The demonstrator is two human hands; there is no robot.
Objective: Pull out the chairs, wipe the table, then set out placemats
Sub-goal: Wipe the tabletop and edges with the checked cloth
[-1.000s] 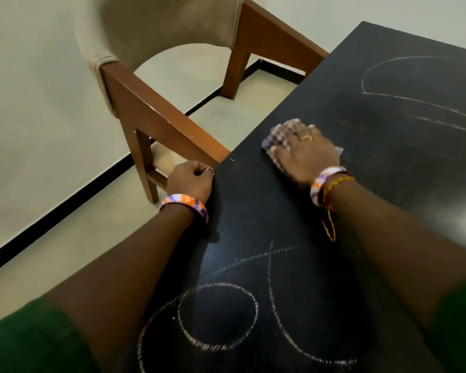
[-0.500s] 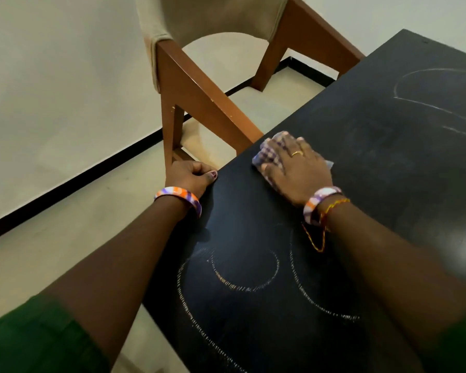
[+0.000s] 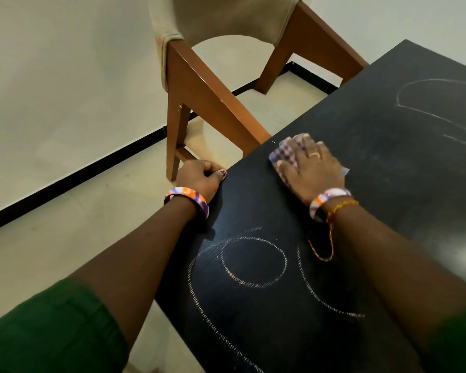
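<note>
Checked cloth [image 3: 285, 154], judged soft and light, lies on the black table [image 3: 388, 162] near the chair-side edge, pressed under the flat right hand [image 3: 314, 170]; left hand [image 3: 202, 179] curls round the table edge.

Your black matte rectangular table [image 3: 388, 162] carries white chalk lines: a drawn chalk circle [image 3: 253, 261] near your edge, with longer curved chalk strokes [image 3: 323, 294] around and beside it, and more chalk arcs [image 3: 425, 103] toward the far right. A purple-and-white checked cloth [image 3: 285, 154] lies flat on the top near the left edge, under your right hand [image 3: 312, 170], which presses on it. Your left hand [image 3: 202, 179] grips the table's left edge.
</note>
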